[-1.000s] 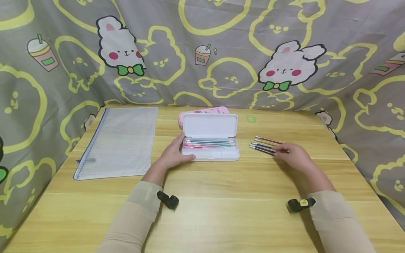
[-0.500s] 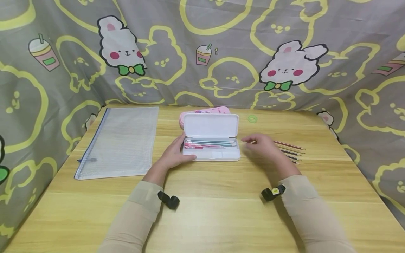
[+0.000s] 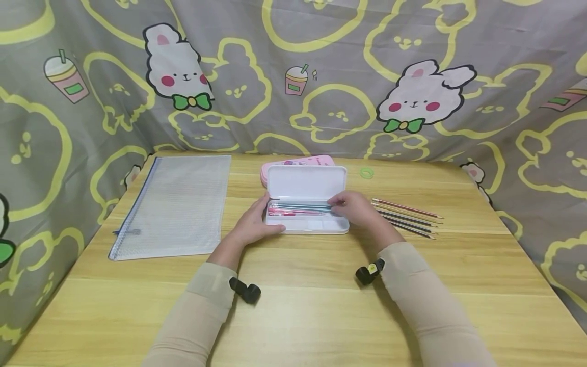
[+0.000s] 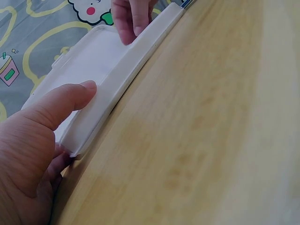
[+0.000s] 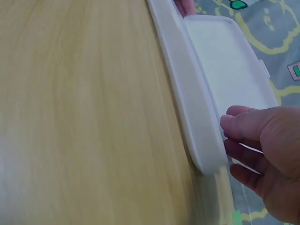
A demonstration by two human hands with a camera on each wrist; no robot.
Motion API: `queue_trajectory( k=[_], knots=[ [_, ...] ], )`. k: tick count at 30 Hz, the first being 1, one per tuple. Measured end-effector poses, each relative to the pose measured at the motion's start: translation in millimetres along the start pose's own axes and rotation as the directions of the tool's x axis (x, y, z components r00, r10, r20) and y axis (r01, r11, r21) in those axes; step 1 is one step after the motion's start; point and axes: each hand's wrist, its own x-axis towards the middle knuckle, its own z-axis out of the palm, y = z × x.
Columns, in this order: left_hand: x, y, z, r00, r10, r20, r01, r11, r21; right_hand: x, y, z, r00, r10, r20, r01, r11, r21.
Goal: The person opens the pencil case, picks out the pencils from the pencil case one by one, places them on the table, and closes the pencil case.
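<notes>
A white pencil case (image 3: pixel 306 226) stands with its lid (image 3: pixel 306 182) raised. Blue-green pencils (image 3: pixel 302 207) and a pink pen (image 3: pixel 284 211) lie inside it. My left hand (image 3: pixel 251 223) grips the case's left end, thumb across the front rim and fingers round the side. At the other end, my right hand (image 3: pixel 355 208) reaches over the edge, bent fingertips at the pencils' right ends and covering them; I cannot tell whether they pinch a pencil. The right wrist view shows its thumb (image 5: pixel 239 125) and fingers by the case's end wall.
Several loose pencils (image 3: pixel 405 216) lie on the table right of the case. Behind it is a pink case (image 3: pixel 270 171), with a green ring (image 3: pixel 366 173) to its right. A translucent zip pouch (image 3: pixel 179 204) lies at the left. A patterned curtain (image 3: pixel 257 71) borders the table.
My right hand has moved left from the loose pencils on the table to the open case's right end, leaving those pencils lying there. The left hand has stayed on the case.
</notes>
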Motion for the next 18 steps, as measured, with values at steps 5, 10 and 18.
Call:
queue_trajectory(
  k=[5, 10, 18],
  knots=[
    [0.0, -0.4, 0.3, 1.000, -0.001, -0.001, 0.001, 1.000, -0.005, 6.0, -5, 6, 1.000, 0.010, 0.020, -0.008, 0.998, -0.070],
    [0.1, 0.5, -0.3, 1.000, 0.000, 0.004, 0.000, 1.000, -0.008, 8.7, -7, 12, 0.999, 0.041, 0.032, -0.037, 0.991, -0.127],
    [-0.4, 0.6, -0.3, 1.000, 0.005, 0.005, -0.005, 1.000, -0.005, 9.7, -13, 14, 0.998, 0.054, 0.030, -0.046, 0.975, -0.216]
  ],
)
